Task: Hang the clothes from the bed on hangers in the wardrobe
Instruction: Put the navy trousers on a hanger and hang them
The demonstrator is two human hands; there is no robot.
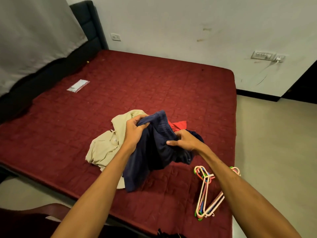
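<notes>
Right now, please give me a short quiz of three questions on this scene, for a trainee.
1. True or false: the left hand and the right hand both grip the navy garment.
2. The hangers lie: A) in the left hand, B) on the bed, C) under the navy garment.
3. What colour is the small cloth just beyond the right hand?
Key: 1 true; 2 B; 3 red.

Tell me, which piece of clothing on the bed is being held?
The dark navy blue garment: the left hand and right hand both grip it, while the beige collared shirt and the red cloth lie unheld.
</notes>
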